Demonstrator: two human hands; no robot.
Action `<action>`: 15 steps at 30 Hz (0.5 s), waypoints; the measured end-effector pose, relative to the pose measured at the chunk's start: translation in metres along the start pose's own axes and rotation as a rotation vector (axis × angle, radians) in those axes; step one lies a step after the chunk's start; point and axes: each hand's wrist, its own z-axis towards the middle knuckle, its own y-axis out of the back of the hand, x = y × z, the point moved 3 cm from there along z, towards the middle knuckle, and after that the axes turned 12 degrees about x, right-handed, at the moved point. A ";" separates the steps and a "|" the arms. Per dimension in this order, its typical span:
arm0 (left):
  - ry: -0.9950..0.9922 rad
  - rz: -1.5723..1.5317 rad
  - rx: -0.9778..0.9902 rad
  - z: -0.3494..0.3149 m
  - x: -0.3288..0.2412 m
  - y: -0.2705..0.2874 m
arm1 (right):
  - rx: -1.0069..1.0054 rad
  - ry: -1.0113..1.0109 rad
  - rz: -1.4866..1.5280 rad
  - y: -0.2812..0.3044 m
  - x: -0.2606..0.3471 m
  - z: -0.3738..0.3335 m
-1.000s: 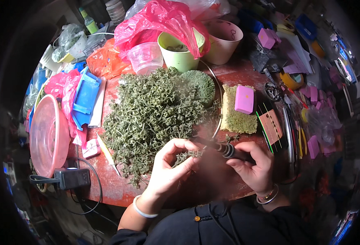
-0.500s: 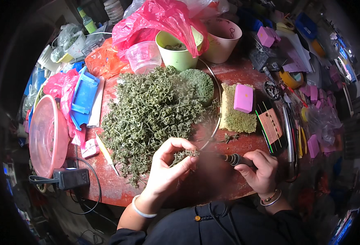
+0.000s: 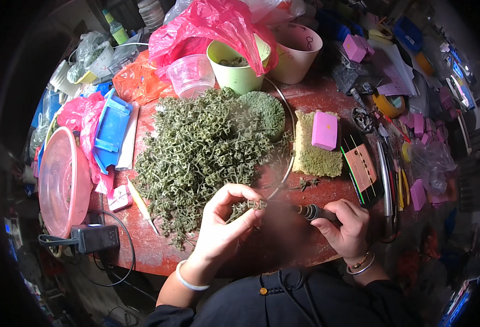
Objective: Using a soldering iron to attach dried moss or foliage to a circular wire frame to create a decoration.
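Note:
My left hand [image 3: 226, 218] pinches a small grey-green piece with square loops [image 3: 256, 204] between thumb and fingertips. More such pieces seem to lie inside the curled fingers. Facing it from the right, my right hand [image 3: 346, 226] grips a dark pen-shaped handpiece [image 3: 319, 212] with a ringed collar. Its thin tip points at the piece, but a blurred haze hides whether they touch. Just beyond my left hand is a big heap of similar grey-green looped pieces [image 3: 202, 147]. A round green textured block [image 3: 263, 115] stands against the heap's far right side.
A pink block [image 3: 325, 131] rests on a yellowish sponge-like block [image 3: 319, 158], beside a flat case of thin rods [image 3: 361, 169]. Buckets [image 3: 240, 76] and a pink bag [image 3: 207, 32] stand behind. At left are a pink basin [image 3: 63, 182], blue tray [image 3: 113, 128] and black box with cable [image 3: 95, 238].
The handpiece in my right hand has shifted very slightly to the right and down. My left hand holds the looped piece in nearly the same place.

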 end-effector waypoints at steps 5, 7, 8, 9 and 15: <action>-0.001 -0.026 0.002 0.000 0.000 0.000 | -0.005 -0.005 0.004 0.001 0.000 -0.001; -0.001 -0.019 -0.003 0.000 0.000 0.000 | -0.005 -0.008 0.001 0.001 0.000 -0.001; -0.001 -0.012 -0.008 0.000 0.000 0.000 | -0.006 -0.009 0.003 0.001 0.000 -0.001; -0.001 -0.012 -0.008 0.000 0.000 0.000 | -0.007 -0.011 0.004 0.001 0.000 -0.002; -0.009 -0.005 -0.026 0.001 -0.001 -0.002 | 0.004 -0.018 -0.004 0.001 0.000 -0.001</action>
